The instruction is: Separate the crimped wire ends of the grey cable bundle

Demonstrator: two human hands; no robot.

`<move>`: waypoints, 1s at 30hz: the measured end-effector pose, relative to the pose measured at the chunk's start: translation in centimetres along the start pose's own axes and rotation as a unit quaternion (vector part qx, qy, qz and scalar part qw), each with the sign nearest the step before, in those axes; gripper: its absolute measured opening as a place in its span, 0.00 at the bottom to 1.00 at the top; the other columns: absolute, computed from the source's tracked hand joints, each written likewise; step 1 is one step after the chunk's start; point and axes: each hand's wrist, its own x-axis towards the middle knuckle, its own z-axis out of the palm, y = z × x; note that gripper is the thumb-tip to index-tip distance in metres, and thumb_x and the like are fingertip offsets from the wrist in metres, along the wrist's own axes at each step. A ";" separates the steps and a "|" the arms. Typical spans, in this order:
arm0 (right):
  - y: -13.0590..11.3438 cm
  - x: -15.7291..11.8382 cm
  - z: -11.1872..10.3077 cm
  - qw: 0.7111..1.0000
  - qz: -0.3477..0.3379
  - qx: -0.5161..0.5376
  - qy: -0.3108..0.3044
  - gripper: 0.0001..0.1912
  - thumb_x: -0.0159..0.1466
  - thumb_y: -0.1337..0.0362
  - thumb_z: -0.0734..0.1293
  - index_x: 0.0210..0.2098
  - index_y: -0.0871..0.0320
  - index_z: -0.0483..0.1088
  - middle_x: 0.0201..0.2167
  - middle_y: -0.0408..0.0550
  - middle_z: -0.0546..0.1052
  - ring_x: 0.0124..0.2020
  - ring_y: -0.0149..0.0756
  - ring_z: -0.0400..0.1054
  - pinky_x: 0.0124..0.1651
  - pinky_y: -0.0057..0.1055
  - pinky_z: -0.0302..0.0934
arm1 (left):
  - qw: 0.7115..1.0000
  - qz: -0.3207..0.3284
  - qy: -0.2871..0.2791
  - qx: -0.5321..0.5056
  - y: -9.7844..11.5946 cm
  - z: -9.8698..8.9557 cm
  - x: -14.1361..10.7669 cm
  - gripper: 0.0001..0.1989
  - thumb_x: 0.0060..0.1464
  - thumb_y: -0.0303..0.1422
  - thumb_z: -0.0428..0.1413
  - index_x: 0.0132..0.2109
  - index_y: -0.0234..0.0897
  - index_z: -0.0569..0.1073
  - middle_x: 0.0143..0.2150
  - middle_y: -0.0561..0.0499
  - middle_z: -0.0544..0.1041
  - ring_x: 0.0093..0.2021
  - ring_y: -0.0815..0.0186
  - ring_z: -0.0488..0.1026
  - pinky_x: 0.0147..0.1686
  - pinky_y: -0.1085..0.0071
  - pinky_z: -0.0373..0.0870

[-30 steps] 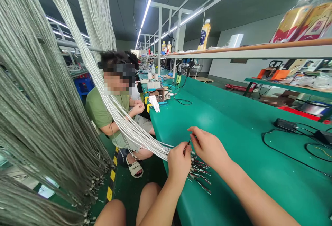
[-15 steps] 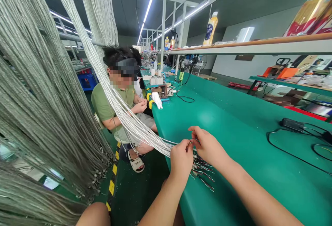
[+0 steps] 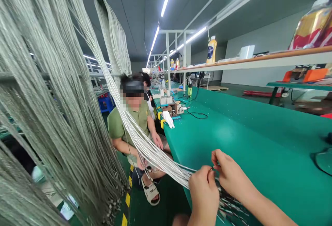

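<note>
A cable bundle point(image 3: 158, 160) is strung down from the upper left, and its ends are held out over the near left edge of the green table point(image 3: 241, 139). The left hand point(image 3: 203, 195) is clenched, its fingers curled closely around the strands. The right hand point(image 3: 230, 176) is raised just beside it, with the fingers point(image 3: 216, 157) pinched on a thin wire point(image 3: 212, 168), most of which is hidden by the two hands.

Below the hands, coloured wire ends point(image 3: 229, 205) are fanned out loosely and are cut off by the bottom of the view. These ends are judged to be unfinished, since no fitted tips can be made out on them. The hanging bundles point(image 3: 59, 115) at the left are seen to end in small metal tips point(image 3: 111, 208) near the floor, so they appear further along. How many wires in the held bundle have been dealt with cannot be told.

Farther along the table, a pair of white gloves point(image 3: 168, 119) is laid beside a small bench machine point(image 3: 169, 106). A co-worker point(image 3: 137, 124) in a green shirt is seated beyond the bundle, and that person's hands are kept apart from the held wires.
</note>
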 end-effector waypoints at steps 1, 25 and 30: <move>0.2 0.1 0.1 1.000 0.000 0.002 -0.001 0.18 0.50 0.81 0.54 0.33 0.53 0.51 0.29 0.43 0.66 0.31 0.39 0.61 0.33 0.32 0.52 | 1.000 -0.001 0.003 0.004 -0.1 0.1 0.1 0.11 0.62 0.30 0.49 0.36 0.45 0.75 0.30 0.53 0.79 0.29 0.63 0.73 0.27 0.67 0.49; -0.1 1.6 -7.0 0.968 0.106 0.196 0.113 0.12 0.64 0.61 0.60 0.47 0.55 0.61 0.34 0.47 0.71 0.33 0.37 0.66 0.34 0.32 0.61 | 0.991 -0.034 0.034 -0.124 -1.2 0.8 0.6 0.15 0.67 0.40 0.44 0.42 0.42 0.73 0.35 0.55 0.80 0.31 0.67 0.75 0.31 0.73 0.64; -1.1 1.4 -4.1 0.975 0.072 0.207 0.041 0.12 0.65 0.64 0.59 0.48 0.56 0.63 0.40 0.49 0.73 0.36 0.37 0.68 0.37 0.33 0.63 | 0.992 -0.019 0.016 -0.121 -1.3 0.8 0.6 0.15 0.68 0.40 0.43 0.43 0.42 0.73 0.34 0.56 0.80 0.28 0.68 0.74 0.29 0.73 0.63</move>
